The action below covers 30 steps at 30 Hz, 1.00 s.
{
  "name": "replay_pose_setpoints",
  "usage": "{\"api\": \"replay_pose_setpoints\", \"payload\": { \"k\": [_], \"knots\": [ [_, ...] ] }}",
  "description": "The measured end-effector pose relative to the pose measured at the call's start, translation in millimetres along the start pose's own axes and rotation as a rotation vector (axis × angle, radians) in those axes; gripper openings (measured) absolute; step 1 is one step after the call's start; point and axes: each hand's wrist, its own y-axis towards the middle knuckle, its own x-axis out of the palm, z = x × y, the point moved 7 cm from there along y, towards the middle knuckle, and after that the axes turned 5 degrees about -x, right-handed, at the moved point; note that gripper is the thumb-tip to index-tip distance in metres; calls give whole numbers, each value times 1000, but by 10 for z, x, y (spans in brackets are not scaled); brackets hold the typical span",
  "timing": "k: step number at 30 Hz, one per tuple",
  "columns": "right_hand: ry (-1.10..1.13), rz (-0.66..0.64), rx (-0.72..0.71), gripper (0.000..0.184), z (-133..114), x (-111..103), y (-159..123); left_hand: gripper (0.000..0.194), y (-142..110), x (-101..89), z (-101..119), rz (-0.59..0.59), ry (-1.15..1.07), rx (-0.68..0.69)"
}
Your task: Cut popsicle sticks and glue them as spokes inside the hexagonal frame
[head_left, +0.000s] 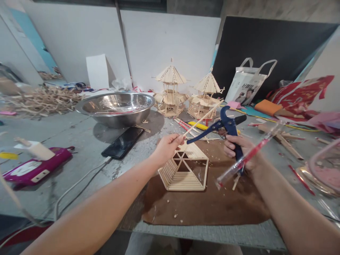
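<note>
The pale stick (pixel 204 118) sits above the brown mat (pixel 191 212), pinched between thumb and fingers of the left hand (pixel 168 148). The right hand (pixel 246 144) is closed around the handle of the blue cutter (pixel 228 122). A clear-wrapped red strip (pixel 248 156) crosses this hand; its support cannot be determined. The hexagonal frame (pixel 187 181) lies near the mat's left edge. Two pagoda models (pixel 171 75) stand toward the far edge of the worktop (pixel 82 141).
</note>
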Motion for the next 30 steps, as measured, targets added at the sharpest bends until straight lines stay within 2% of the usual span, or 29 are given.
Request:
{"api": "replay_pose_setpoints", "payload": {
  "k": [2, 7, 12, 17, 20, 22, 24, 26, 28, 30],
  "knots": [
    [41, -28, -1, 23, -2, 66, -11, 25, -11, 14, 3, -9, -62, -14],
    [144, 117, -93, 11, -15, 103, -29, 23, -55, 120, -18, -111, -275, -98],
    [4, 60, -173, 28, -5, 281, -54, 24, -74, 160, -18, -91, -309, -89],
    [-239, 125, -248, 39, -77, 266, -129, 25, -115, 255, -10, -182, -248, -82],
    [-219, 134, -304, 39, -146, 243, -139, 29, -152, 303, -13, -238, -127, -80],
    [-210, 169, -330, 35, -168, 194, -125, 31, -151, 273, -2, -217, -68, -55],
    [-329, 293, -343, 29, -175, 79, -113, 32, -128, 190, 32, -143, -41, -7],
    [-586, 426, -350, 28, -187, -20, -115, 33, -105, 87, 85, -45, -34, 52],
    [-882, 447, -346, 35, -181, -16, -99, 33, -98, 16, 138, 25, -38, 97],
    [-1093, 371, -346, 44, -140, 70, -74, 31, -107, 3, 175, 43, -31, 118]
  ]
}}
